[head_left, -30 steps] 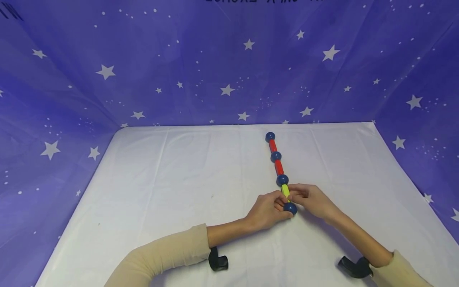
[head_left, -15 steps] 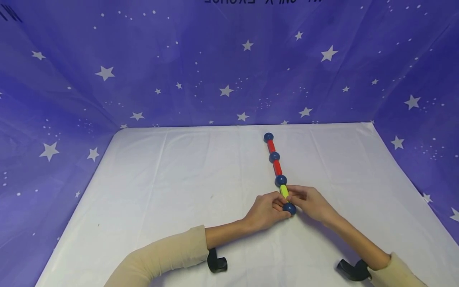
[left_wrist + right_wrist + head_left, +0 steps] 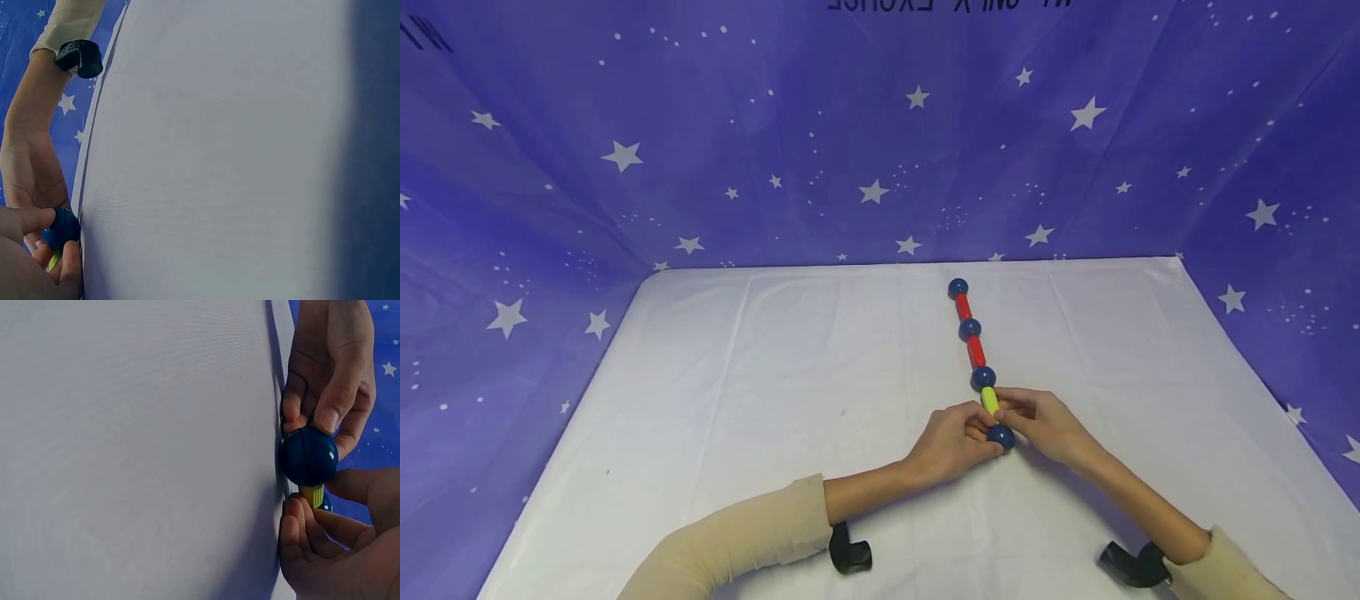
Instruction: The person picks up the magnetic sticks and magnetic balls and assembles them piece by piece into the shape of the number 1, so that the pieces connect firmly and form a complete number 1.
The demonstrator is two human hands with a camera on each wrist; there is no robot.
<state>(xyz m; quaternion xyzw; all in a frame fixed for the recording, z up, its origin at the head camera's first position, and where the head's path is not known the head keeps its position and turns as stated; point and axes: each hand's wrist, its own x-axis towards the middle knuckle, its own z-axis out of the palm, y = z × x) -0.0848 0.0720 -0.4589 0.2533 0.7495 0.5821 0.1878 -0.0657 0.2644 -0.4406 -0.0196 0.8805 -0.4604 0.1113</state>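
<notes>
A straight chain of magnetic building pieces lies on the white table. It runs from a far blue ball (image 3: 957, 288) through a red rod (image 3: 964, 307), a blue ball (image 3: 970, 330), another red rod (image 3: 976, 352) and a third blue ball (image 3: 983, 378) to a yellow-green rod (image 3: 990, 401) and the nearest blue ball (image 3: 1001, 437). My left hand (image 3: 951, 443) holds that nearest ball between thumb and fingers. From the other side, my right hand (image 3: 1051, 427) pinches the yellow-green rod. In the right wrist view the blue ball (image 3: 309, 456) touches the yellow-green rod's end (image 3: 314, 495), partly covered by fingers.
White cloth covers the table (image 3: 760, 367), and a blue star-patterned sheet (image 3: 820, 125) rises behind it and at both sides. Black wrist mounts stick out below the left cuff (image 3: 850, 554) and the right cuff (image 3: 1131, 567).
Both hands and the whole chain have shifted slightly to the left, most at the far end. The holds on the blue ball and the yellow-green rod look the same.
</notes>
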